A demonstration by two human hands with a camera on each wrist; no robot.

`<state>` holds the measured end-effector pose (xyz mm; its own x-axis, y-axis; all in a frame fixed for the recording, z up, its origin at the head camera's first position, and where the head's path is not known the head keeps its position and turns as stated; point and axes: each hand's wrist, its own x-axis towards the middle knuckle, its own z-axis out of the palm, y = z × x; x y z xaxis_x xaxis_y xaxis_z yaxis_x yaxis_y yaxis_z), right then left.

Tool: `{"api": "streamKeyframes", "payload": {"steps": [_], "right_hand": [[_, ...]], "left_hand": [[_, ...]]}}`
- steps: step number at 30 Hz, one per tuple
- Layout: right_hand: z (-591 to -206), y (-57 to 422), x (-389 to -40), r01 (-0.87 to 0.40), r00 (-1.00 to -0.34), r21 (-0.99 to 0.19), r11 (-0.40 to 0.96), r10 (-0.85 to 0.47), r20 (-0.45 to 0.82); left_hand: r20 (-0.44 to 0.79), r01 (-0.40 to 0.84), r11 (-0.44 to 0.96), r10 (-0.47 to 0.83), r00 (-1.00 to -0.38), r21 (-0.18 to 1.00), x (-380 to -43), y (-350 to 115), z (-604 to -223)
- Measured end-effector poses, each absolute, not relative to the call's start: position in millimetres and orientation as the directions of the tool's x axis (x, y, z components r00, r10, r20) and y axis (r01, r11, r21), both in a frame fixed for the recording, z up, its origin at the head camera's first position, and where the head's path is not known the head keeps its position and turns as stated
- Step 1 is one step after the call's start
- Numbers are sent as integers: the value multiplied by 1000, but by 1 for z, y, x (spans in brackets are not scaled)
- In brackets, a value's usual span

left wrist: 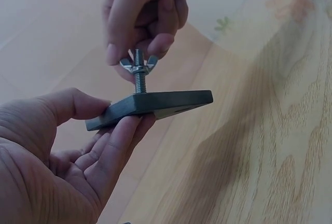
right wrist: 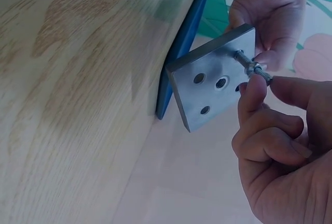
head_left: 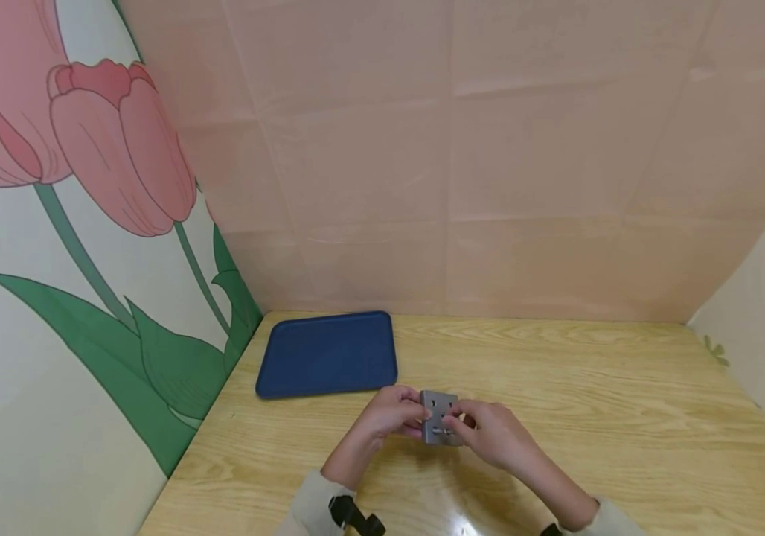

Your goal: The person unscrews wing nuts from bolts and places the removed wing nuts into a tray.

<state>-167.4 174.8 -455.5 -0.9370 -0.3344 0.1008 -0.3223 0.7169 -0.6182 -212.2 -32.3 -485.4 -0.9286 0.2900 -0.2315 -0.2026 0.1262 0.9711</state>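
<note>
- Your left hand (head_left: pixel 392 413) reaches in from the lower left with the forearm slanting up and inward, grasping a flat, square, grey metal plate (head_left: pixel 434 402) by its left side.
- Your right hand (head_left: pixel 499 435) comes in from the lower right, its thumb and index finger pinching a silver metal wing nut (left wrist: pixel 139 69) on a threaded silver metal stud (left wrist: pixel 141 85); the other fingers curl toward the palm.
- The plate is held up over the light wood-grain table (head_left: pixel 623 409), between your two hands, tilted so that its holed face meets the head camera.
- From your left wrist, the plate appears nearly edge-on: your thumb lies along its upper side, your fingers support it beneath, and thread shows both above and below the nut. The head view is too small to tell that.
- From your right wrist, you see round holes in the face, the middle one ringed by a rim, one partly covered by your index finger, and the stud rising near a corner.
- Only the head view gives you the whole dark blue rectangular tray (head_left: pixel 327 356), lying on the table beyond your left hand; your right wrist camera catches it as a thin blue strip behind the plate.
</note>
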Motion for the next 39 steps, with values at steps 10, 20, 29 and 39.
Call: {"api": "streamKeyframes", "payload": {"steps": [10,20,29,39], "right_hand": [[-456,175,-167,-340,-922,-620,707,-380,73],[-456,174,-168,-371,-907,-616,695,-414,80],[-457,173,-167,-411,-895,-617,671,-424,135],[-455,171,-168,-258,-957,-627,735,-284,61]], "left_hand": [[-220,-194,117,294,-930,974,-212,-33,-485],[-221,-196,112,300,-928,974,-212,-34,-485],[-221,-196,109,309,-925,974,-212,-35,-485],[-222,-196,117,296,-929,974,-212,-34,-485]]}}
